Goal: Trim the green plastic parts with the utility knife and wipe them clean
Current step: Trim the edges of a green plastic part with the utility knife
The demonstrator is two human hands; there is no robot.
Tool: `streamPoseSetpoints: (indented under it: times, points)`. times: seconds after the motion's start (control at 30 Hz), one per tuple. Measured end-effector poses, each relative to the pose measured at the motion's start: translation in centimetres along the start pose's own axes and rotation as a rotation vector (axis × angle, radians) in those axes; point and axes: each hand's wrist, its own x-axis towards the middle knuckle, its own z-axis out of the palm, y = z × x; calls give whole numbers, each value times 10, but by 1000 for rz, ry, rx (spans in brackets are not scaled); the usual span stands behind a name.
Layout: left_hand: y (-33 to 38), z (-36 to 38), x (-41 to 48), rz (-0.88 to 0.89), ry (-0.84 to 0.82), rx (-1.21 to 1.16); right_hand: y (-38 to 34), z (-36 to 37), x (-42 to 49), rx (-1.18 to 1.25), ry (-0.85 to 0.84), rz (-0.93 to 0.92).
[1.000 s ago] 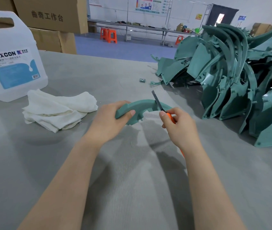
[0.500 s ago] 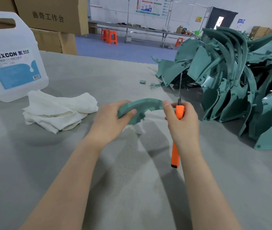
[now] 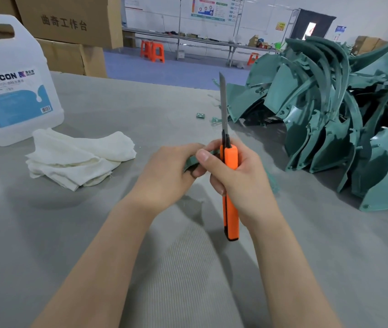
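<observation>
— Where's the green part [image 3: 191,162]?
— Clasped in the left hand [image 3: 167,171], touching the right hand's thumb.
— And the right hand [image 3: 240,176]?
— Wrapped around the utility knife [image 3: 230,183], blade upright above the fist

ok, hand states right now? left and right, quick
Left hand: closed on the green plastic part.
Right hand: closed on the orange utility knife, blade out and pointing up.

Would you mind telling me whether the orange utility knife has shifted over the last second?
Yes. The orange utility knife has swung upright: against the pile of green plastic parts, its blade now points straight up, and the handle hangs below the right hand.
</observation>
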Motion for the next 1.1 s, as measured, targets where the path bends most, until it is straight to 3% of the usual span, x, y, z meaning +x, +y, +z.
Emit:
streamPoseSetpoints:
  times: [0.17, 0.47, 0.7, 1.0, 1.1]
  points:
    - [2, -3, -1, 2, -36, -22, 3, -4, 1, 83, -73, 22]
    - [3, -1, -2, 1, -54, -60, 6, 1, 3, 82, 38, 51]
    - [2, -1, -3, -5, -15, -28, 2, -2, 1, 20, -6, 37]
    - [0, 3, -2, 61, 98, 188, 3, -18, 6, -106, 265, 120]
    - [-3, 2, -2, 44, 157, 191, 0, -29, 2, -46, 118, 164]
